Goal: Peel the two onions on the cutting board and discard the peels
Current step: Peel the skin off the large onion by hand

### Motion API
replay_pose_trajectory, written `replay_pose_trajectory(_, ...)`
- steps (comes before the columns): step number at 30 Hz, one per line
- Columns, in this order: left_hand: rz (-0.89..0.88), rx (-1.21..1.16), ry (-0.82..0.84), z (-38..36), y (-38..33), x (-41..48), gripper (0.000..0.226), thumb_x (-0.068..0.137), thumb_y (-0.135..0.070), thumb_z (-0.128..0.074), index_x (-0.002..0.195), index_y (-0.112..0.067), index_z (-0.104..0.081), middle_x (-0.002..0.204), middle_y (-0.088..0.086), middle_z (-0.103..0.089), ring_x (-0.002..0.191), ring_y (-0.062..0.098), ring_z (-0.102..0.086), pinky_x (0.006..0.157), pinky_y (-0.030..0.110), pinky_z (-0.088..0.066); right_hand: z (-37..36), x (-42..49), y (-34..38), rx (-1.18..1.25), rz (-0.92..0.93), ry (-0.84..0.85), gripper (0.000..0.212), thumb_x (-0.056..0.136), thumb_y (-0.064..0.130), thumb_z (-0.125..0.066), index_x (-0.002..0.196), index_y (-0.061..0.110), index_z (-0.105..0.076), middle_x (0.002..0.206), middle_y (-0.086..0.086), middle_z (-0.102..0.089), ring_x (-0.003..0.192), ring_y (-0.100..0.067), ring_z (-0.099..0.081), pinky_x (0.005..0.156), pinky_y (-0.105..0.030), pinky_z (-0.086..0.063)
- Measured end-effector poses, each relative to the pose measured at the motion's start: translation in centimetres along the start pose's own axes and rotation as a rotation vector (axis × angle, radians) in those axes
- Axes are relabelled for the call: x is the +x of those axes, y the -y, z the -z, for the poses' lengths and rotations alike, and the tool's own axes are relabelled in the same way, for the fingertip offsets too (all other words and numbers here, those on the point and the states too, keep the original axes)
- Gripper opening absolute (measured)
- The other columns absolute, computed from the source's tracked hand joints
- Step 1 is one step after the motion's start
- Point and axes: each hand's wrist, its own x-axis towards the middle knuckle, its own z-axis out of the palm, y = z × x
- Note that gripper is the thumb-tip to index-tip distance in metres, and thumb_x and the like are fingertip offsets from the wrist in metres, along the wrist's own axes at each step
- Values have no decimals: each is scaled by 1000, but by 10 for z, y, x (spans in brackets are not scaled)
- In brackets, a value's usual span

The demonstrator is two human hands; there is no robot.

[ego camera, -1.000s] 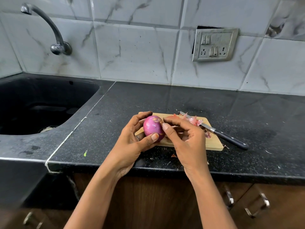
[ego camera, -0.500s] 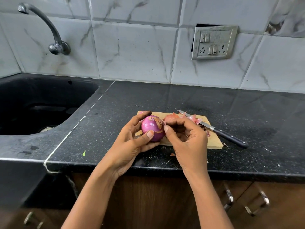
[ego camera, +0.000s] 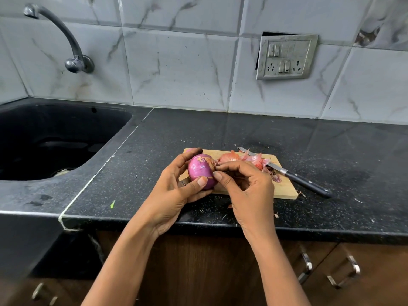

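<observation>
- Left hand point(ego camera: 174, 195) gripped the purple onion point(ego camera: 199, 171), fingers point(ego camera: 194, 184) curled round it, over the cutting board's point(ego camera: 284, 191) left end, near the desk's point(ego camera: 220, 133) front edge.
- Right hand point(ego camera: 249, 193) pinched skin on the onion's right side, fingertips closed.
- Loose peels point(ego camera: 254, 160) lay along the board's far edge.
- Knife point(ego camera: 304, 181) crossed the board's right end, handle on the desk.

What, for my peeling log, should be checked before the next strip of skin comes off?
1. Left hand grip round the onion: ok.
2. Right hand pinching at the onion's skin: ok.
3. Knife held by neither hand: ok.
4. Peels discarded: not ok, they lie on the cutting board.
5. Cutting board flat on the countertop: ok.
</observation>
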Motion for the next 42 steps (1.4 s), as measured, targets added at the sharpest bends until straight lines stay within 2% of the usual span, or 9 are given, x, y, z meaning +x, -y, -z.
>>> replay_pose_trajectory(3, -12, 30, -7, -1, -1, -2, 66, 81, 4, -76, 140, -16, -55, 142, 7, -59, 125, 38, -62, 94, 50, -57, -2, 0, 1, -65, 32, -13, 9, 85, 9, -79, 89, 16, -77, 91, 10, -73, 94, -12, -70, 81, -27, -57)
replay_pose_trajectory(6, -22, 61, -16, -2, -2, -3, 67, 78, 2, -72, 140, -16, -54, 139, 6, -62, 124, 37, -62, 95, 51, -56, -4, -1, 4, -100, 34, -9, 11, 86, 6, -77, 88, 17, -75, 91, 10, -71, 92, -9, -68, 78, -18, -53)
replay_pose_trajectory(11, -32, 95, -23, -3, -2, -4, 67, 78, 3, -71, 139, -15, -54, 135, 4, -64, 124, 36, -62, 97, 54, -54, -7, 2, 5, -199, 87, 44, 14, 87, 0, -69, 86, 13, -65, 91, 5, -64, 93, -12, -61, 78, -21, -50)
replay_pose_trajectory(15, -35, 107, -39, -5, -2, -3, 66, 77, 4, -71, 138, -14, -55, 132, 3, -66, 116, 29, -68, 94, 50, -57, -8, 2, 4, -295, 114, 84, 13, 89, 0, -64, 91, 12, -60, 94, 5, -58, 93, -9, -55, 80, -19, -44)
replay_pose_trajectory(20, -36, 75, -63, -6, -2, -1, 67, 73, 2, -75, 136, -14, -57, 134, 4, -64, 120, 36, -65, 91, 54, -57, -7, 0, 2, -168, 94, 14, 9, 92, 6, -68, 97, 13, -66, 98, 7, -65, 97, -10, -63, 83, -25, -52)
replay_pose_trajectory(24, -31, 58, -62, -5, -1, -1, 67, 72, 3, -75, 136, -13, -58, 135, 3, -64, 118, 36, -67, 90, 55, -57, -6, 1, 4, -140, 95, 20, 8, 92, 6, -69, 97, 13, -69, 97, 8, -67, 98, -11, -64, 82, -22, -52)
replay_pose_trajectory(30, -39, 92, -45, -3, -1, -2, 67, 76, 8, -72, 138, -12, -55, 140, 3, -61, 117, 33, -67, 90, 52, -59, -5, 2, 5, -181, 99, 49, 9, 90, 4, -70, 93, 12, -68, 93, 6, -66, 95, -11, -63, 80, -18, -50)
replay_pose_trajectory(39, -44, 110, -54, -5, -1, -3, 64, 78, 12, -71, 136, -13, -57, 132, -2, -66, 116, 32, -68, 90, 51, -59, -7, 5, 5, -299, 99, 139, 13, 93, 1, -62, 94, 14, -58, 95, 6, -55, 94, -7, -53, 79, -13, -40)
replay_pose_trajectory(42, -54, 122, -51, -6, -1, -3, 65, 78, 13, -71, 135, -14, -57, 133, 1, -65, 118, 32, -67, 91, 50, -59, -7, 5, 2, -297, 67, 163, 8, 95, 6, -57, 97, 14, -56, 99, 5, -53, 97, -10, -52, 82, -19, -42)
